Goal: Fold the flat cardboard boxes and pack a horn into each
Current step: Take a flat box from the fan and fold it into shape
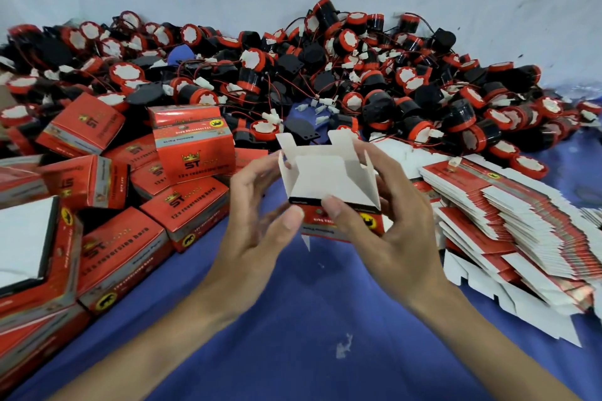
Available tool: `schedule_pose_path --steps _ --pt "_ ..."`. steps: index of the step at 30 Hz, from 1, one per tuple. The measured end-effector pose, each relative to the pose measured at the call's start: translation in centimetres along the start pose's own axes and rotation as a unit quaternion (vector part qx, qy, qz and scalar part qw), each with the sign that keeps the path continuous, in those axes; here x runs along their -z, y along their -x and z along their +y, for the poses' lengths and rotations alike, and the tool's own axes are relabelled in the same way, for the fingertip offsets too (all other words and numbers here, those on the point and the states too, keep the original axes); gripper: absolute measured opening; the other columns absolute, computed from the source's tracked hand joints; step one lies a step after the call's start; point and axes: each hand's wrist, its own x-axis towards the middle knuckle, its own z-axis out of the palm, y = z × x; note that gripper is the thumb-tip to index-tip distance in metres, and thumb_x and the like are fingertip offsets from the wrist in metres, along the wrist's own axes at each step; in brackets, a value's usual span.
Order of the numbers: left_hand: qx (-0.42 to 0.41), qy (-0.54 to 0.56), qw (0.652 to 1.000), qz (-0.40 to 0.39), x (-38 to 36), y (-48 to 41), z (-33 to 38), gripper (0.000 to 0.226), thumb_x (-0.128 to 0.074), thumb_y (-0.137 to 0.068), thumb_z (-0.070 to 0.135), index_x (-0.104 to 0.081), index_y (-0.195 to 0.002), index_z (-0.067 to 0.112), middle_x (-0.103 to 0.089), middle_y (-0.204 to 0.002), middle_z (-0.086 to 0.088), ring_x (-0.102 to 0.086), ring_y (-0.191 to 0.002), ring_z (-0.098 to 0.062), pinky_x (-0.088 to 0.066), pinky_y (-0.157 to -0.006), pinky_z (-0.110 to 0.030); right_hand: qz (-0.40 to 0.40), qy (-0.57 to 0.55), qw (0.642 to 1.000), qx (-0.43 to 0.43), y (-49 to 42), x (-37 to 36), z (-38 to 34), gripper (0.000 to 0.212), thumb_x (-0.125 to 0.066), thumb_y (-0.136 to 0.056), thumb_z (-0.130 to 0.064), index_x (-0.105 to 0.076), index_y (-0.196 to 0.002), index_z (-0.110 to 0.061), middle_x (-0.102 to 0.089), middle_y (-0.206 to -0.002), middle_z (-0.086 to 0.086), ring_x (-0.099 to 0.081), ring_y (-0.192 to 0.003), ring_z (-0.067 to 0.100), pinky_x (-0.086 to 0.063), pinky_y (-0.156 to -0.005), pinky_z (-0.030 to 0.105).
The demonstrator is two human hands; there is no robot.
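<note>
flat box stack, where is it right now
In the head view the flat box stack lies at the right on the blue cloth, beside the right hand and in front of the horn pile.

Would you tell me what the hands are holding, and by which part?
A half-folded red-and-white cardboard box: left hand grips its left side, right hand its right.

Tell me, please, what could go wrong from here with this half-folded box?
1. The box is held between the left hand and right hand with its flaps standing open; a flap could crease or tuck in wrongly.
2. The horns behind lie tangled in a heap, so pulling one may drag others along.
3. The stack of flat boxes on the right is fanned out and might slide if an arm brushes it.
</note>
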Motion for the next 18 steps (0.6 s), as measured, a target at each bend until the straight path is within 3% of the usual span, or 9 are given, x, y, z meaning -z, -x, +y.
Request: schedule_pose_path --steps 4,7,9,12,14,18 --pt "-0.039 -0.022 0.999 0.02 0.4 0.5 0.8 0.055 -0.058 -0.082 0.034 -0.034 -0.131 0.039 -0.039 -0.139 0.013 -0.042 -0.128 -0.005 -0.044 -0.09 -0.015 -0.018 -0.049 0.998 0.034 0.4 -0.6 -0.2 0.05 -0.063 -0.081 -0.033 -0.042 -0.125 -0.027 -0.054 -0.118 -0.028 -0.059 -0.106 0.003 -0.051 -0.082 0.021" --pt "-0.021 -0.022 1.0 -0.004 0.4 0.1 1.5 0.037 -0.06 -0.082 0.036 -0.05 -0.117 0.039 -0.045 -0.131 -0.009 -0.051 -0.118 -0.021 -0.048 -0.084 -0.019 -0.016 -0.096 0.994 0.058 0.7 -1.0 0.0 0.048 -0.059 -0.083 -0.023 -0.038 -0.126 -0.026 -0.047 -0.122 -0.037 -0.051 -0.11 -0.012 -0.041 -0.085 0.005" --pt "-0.011 -0.008 1.0 0.002 0.4 0.3 1.6 0.029 -0.061 -0.081 0.035 -0.052 -0.109 0.036 -0.051 -0.124 -0.01 -0.055 -0.113 -0.022 -0.05 -0.081 -0.022 -0.016 -0.143 0.988 0.057 0.8 -1.0 0.3 0.04 -0.055 -0.088 -0.024 -0.039 -0.124 -0.027 -0.046 -0.124 -0.032 -0.051 -0.111 -0.009 -0.042 -0.086 0.007" --pt "-0.028 0.011 0.999 0.02 0.3 0.4 2.0 0.026 -0.06 -0.083 0.029 -0.049 -0.107 0.027 -0.055 -0.117 0.012 -0.059 -0.105 -0.006 -0.052 -0.074 -0.017 0.002 -0.207 0.978 0.025 0.7 -1.0 0.5 0.032 -0.057 -0.091 -0.04 -0.041 -0.116 -0.029 -0.05 -0.121 -0.02 -0.056 -0.105 0.004 -0.046 -0.081 0.018" --pt "-0.048 0.021 0.998 0.034 0.2 0.4 2.0 0.028 -0.059 -0.085 0.022 -0.045 -0.107 0.013 -0.054 -0.115 0.016 -0.058 -0.103 -0.002 -0.051 -0.072 -0.015 0.015 -0.246 0.969 -0.008 0.7 -1.1 0.6 0.03 -0.062 -0.086 -0.03 -0.041 -0.107 -0.027 -0.052 -0.119 -0.018 -0.057 -0.101 0.008 -0.048 -0.077 0.025" --pt "-0.055 -0.006 0.996 0.07 0.1 0.5 2.0 0.033 -0.069 -0.083 0.017 -0.043 -0.101 0.007 -0.054 -0.099 0.023 -0.06 -0.093 0.002 -0.051 -0.067 -0.012 0.018 -0.253 0.967 -0.039 0.9 -1.4 0.8 0.031 -0.062 -0.081 -0.022 -0.042 -0.105 -0.022 -0.05 -0.113 0.005 -0.055 -0.092 0.011 -0.048 -0.076 0.031"
